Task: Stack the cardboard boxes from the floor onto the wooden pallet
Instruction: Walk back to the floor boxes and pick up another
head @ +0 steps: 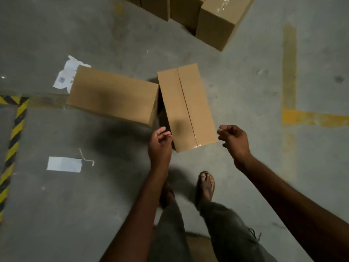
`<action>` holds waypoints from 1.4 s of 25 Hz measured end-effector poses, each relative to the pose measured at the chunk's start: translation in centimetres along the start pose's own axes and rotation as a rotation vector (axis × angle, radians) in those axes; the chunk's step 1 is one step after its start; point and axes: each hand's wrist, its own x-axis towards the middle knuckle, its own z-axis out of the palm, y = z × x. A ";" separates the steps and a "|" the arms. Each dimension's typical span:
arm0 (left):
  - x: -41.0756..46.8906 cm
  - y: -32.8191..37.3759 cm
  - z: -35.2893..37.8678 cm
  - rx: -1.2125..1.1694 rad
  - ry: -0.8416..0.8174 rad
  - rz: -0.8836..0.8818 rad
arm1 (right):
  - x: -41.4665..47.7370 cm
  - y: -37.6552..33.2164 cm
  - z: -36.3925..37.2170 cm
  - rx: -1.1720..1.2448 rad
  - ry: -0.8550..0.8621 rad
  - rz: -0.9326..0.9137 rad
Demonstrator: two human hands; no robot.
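Note:
A taped cardboard box (186,106) lies on the concrete floor in front of me, its near end between my hands. My left hand (160,146) hovers at the box's near left corner with loosely curled fingers, holding nothing. My right hand (234,140) hangs just right of the near right corner, fingers also loosely curled and apart from the box. A second cardboard box (113,96) lies to the left, its right end meeting the first box. No wooden pallet is in view.
Several more cardboard boxes (217,21) stand at the top of the view. White paper scraps (64,164) and a torn label (66,74) lie on the floor. Black-and-yellow hazard tape (13,142) runs along the left. Yellow floor paint (289,72) marks the right. My sandalled foot (205,186) is below the box.

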 end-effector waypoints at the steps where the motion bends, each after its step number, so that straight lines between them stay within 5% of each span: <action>1: 2.0 -1.3 0.1 0.029 -0.032 -0.014 | 1.4 1.6 1.4 -0.014 0.011 0.024; 8: 17.4 -9.3 7.3 0.187 -0.178 -0.120 | 17.1 8.2 9.0 -0.177 0.043 0.007; 14: 26.0 -16.0 11.8 0.301 -0.111 -0.218 | 29.3 12.8 12.3 -0.537 0.027 -0.114; 21: 29.5 -18.8 14.0 0.280 -0.095 -0.201 | 33.6 14.8 11.9 -0.415 -0.054 -0.001; 26: 28.4 -14.2 12.0 0.366 -0.183 -0.108 | 30.2 11.4 8.3 -0.267 -0.083 0.021; 35: 16.5 8.1 11.6 0.320 -0.570 -0.078 | 14.2 -2.3 -5.0 0.161 -0.149 0.141</action>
